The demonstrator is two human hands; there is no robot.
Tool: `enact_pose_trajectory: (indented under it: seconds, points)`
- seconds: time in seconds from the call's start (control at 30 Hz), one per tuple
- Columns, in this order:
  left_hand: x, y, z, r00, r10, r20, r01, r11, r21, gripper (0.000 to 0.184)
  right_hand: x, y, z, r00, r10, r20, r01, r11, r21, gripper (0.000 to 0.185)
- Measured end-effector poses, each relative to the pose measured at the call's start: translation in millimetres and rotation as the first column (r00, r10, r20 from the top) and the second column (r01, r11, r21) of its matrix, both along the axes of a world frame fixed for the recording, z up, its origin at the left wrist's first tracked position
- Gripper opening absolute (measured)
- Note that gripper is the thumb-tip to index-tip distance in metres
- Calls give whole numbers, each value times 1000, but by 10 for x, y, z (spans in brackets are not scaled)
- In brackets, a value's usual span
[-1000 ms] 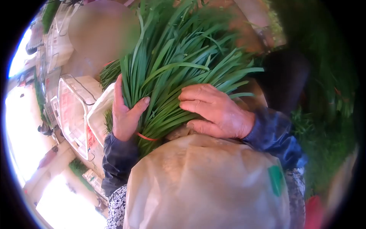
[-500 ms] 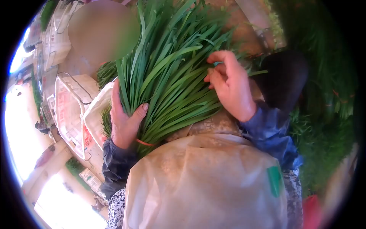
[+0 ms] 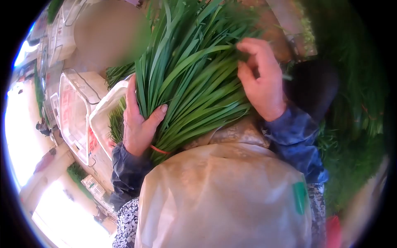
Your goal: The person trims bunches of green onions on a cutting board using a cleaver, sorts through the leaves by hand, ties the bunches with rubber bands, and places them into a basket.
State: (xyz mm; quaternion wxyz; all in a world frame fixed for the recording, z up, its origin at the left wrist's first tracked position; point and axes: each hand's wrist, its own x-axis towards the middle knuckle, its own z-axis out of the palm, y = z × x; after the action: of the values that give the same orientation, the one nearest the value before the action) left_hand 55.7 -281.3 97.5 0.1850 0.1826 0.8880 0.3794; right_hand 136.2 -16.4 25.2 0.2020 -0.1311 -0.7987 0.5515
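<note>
A large bundle of long green leaves (image 3: 194, 82) lies over my lap, its tips fanned toward the top and right. An orange band (image 3: 159, 149) circles its lower end. My left hand (image 3: 141, 120) grips the bundle's left side just above the band, thumb across the leaves. At the right edge of the leaves is my right hand (image 3: 262, 78), fingers curled and thumb near the fingertips. Whatever lies between those fingers is too small to make out. A pale apron (image 3: 223, 194) covers my lap below the bundle.
White plastic crates (image 3: 74, 115) stand at the left, one with more greens beside it. A dark rounded object (image 3: 312, 89) is right of my right hand. More greens (image 3: 355, 165) fill the right side. A red item (image 3: 333, 231) shows at the lower right.
My right hand has lifted off the lower leaves and moved up and right to their outer edge, its fingers curling. My left hand keeps its grip while the leaves spread wider.
</note>
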Motion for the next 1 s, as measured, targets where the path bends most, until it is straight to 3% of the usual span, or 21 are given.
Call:
enact_pose_trajectory:
  seconds: [0.07,0.13,0.2,0.27,0.33,0.4,0.47,0.53,0.67,0.73,0.77,0.8,0.87,0.93,1.0]
  points:
    - [-6,11,-6,1000,-8,-16,8,1000,-2,85,-33,56,52,997,14,-72,-15,1000,-5,35]
    - [-14,49,39,999,-42,-5,43,999,14,85,-119,70,138,997,37,-75,-17,966,257,37]
    - [-5,74,58,999,-33,-8,33,999,-5,85,-195,23,265,995,58,-80,-39,975,220,36]
    - [23,70,106,1000,-11,-11,11,999,-34,85,-297,-1,500,905,369,-210,-231,842,487,37]
    - [13,127,115,997,-70,-21,69,996,-55,85,-350,-122,472,894,363,-263,-215,862,460,37]
    - [30,200,167,998,-57,42,57,998,-4,85,-424,-253,489,841,526,-128,-407,770,491,34]
    - [36,190,186,996,-80,25,80,997,8,86,-472,-291,482,834,538,-120,-414,755,508,33]
    - [21,167,192,997,-67,44,66,998,11,86,-472,-296,483,858,397,-327,-241,872,426,32]
    - [14,106,83,998,-55,40,53,997,56,85,-237,-187,357,856,442,-270,-295,844,449,30]
    - [14,53,48,998,-15,66,8,995,95,84,-78,-213,247,832,532,-161,-408,782,472,25]
    - [13,55,-21,998,-9,56,3,995,98,83,42,-224,153,835,536,-129,-469,814,342,23]
    - [23,21,-11,1000,18,23,-20,997,76,82,76,-228,111,836,534,-126,-470,815,339,23]
    - [23,45,-52,999,-12,43,7,993,121,82,156,-216,114,911,397,-115,-382,915,129,22]
    - [39,75,19,1000,5,29,-8,995,101,82,181,-161,108,902,419,-106,-398,901,172,24]
    - [53,95,41,999,6,45,-11,993,113,82,135,-162,140,980,183,-75,-191,975,-110,29]
